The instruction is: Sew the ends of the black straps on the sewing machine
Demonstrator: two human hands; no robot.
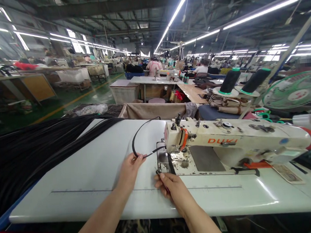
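Note:
My left hand (pixel 132 168) pinches a narrow black strip (pixel 133 141) between thumb and fingertips, left of the sewing machine's needle area. The strip curves up and back over the white table, and a short end points toward the machine. My right hand (pixel 172 187) is closed around what looks like thread snips (pixel 157 171), mostly hidden in the palm, with the dark tips showing near the front edge of the needle plate. The white sewing machine (pixel 238 137) with orange trim stands just right of both hands. Another dark strip piece lies by its plate.
A large bundle of black strips (pixel 39 147) covers the table's left side. A printed ruler line (pixel 96 190) runs along the front. Two black thread cones (pixel 229 81) and a green fan (pixel 296 93) stand behind the machine. A fabric-lined bin (pixel 155 110) is beyond the table. Other people sit farther off.

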